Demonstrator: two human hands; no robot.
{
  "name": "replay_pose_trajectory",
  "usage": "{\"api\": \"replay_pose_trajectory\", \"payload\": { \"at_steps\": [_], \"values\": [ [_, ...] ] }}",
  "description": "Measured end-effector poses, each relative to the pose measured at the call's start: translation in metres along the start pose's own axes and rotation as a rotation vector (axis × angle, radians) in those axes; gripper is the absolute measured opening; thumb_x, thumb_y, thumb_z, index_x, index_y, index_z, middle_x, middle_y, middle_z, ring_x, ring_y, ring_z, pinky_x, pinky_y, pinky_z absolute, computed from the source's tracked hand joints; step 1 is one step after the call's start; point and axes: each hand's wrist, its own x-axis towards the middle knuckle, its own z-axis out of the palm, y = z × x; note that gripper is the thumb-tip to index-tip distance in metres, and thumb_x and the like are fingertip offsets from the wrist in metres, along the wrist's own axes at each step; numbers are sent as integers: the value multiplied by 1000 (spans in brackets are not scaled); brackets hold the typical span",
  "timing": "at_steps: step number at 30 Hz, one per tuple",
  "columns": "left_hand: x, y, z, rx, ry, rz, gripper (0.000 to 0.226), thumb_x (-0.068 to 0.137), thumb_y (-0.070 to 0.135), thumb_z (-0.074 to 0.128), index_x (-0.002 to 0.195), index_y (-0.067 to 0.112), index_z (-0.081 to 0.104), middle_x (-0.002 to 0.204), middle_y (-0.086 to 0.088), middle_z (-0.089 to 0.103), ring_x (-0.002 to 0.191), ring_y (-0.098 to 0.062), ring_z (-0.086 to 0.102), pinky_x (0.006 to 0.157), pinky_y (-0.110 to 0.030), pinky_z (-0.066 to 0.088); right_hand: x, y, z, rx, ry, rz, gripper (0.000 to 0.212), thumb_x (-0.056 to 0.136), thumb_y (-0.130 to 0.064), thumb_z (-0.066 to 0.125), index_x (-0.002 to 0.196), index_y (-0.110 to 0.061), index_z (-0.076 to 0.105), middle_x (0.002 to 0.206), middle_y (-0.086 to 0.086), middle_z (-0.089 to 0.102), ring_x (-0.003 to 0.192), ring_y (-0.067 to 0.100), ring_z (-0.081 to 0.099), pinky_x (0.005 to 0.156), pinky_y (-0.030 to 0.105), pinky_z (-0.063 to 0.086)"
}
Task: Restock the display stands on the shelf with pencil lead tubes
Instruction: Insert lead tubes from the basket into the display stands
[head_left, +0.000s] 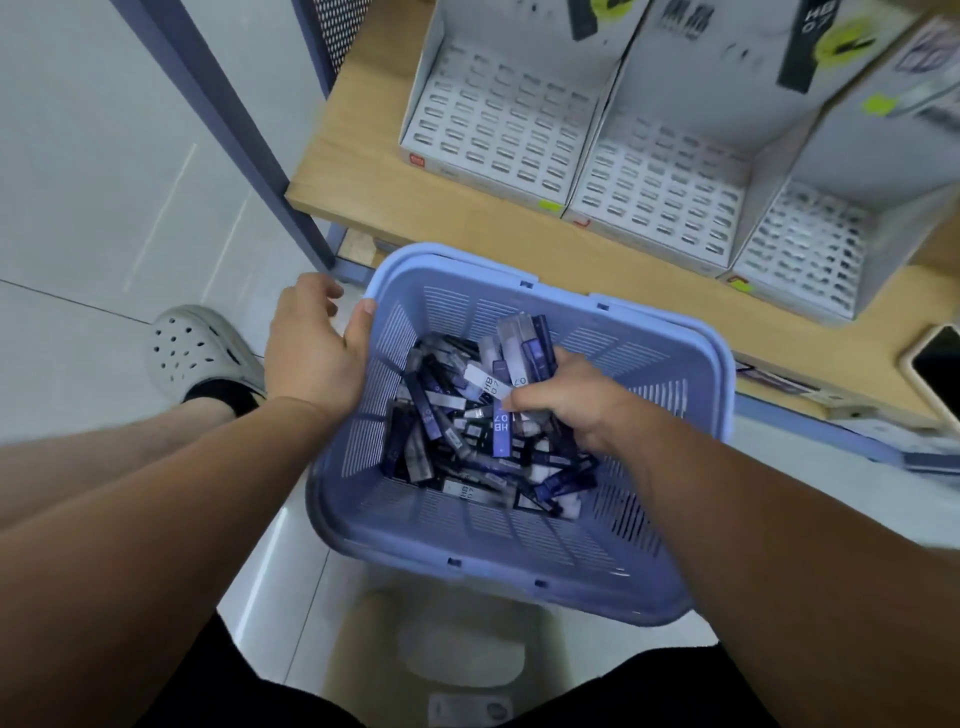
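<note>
Stands (498, 124) beyond the fingers (524, 401) look empty: restocking apparently not begun. Right hand (571, 400) curls round several lead tubes (519, 338); left hand (311, 353) grips basket (660, 322) rim.

Basket (670, 325), centre of frame: lavender-blue plastic, walls cut in fine vertical slots.

Pencil lead tubes (457, 431) inside it: black, navy and violet, a few clear-grey, with white bands printed "HB 07".

3 display stands (498, 130), upper right: white-grey card, floors punched in regular rows of small oblong slots. Back panels carry black tube prints and yellow-green stickers (879, 105).

Shelf board (374, 171): pale wood.

Post (223, 114), upper left: slate blue.

Clog (197, 353), left: white, dotted with round holes. Sock (228, 395): black.
</note>
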Motion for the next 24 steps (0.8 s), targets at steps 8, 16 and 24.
{"api": "replay_pose_trajectory", "payload": {
  "at_steps": [8, 16, 24],
  "values": [
    [-56, 93, -22, -291, -502, 69, 37, 98, 48, 51, 129, 27, 49, 111, -7, 62, 92, -30, 64, 83, -42, 54, -80, -49, -14, 354, 36, -158, 31, 81, 7, 75, 99, -13, 62, 87, 11, 71, 71, 27, 67, 66, 40, 54],
    [-104, 167, -51, -721, -594, 10, 25, 101, 13, 54, 119, 32, 55, 106, -18, 61, 64, -25, 63, 68, -42, 57, -158, -96, -27, 476, 32, -389, 26, 78, 11, 71, 99, -5, 68, 87, 21, 69, 71, 31, 66, 63, 39, 57],
    [-117, 214, -94, -759, -597, 114, 24, 101, 12, 54, 123, 13, 63, 83, -15, 65, 60, -22, 58, 58, -32, 52, -219, -121, -48, 640, 21, -492, 28, 82, 8, 68, 109, 4, 62, 79, 24, 68, 53, 30, 61, 49, 32, 53]
  ]
}}
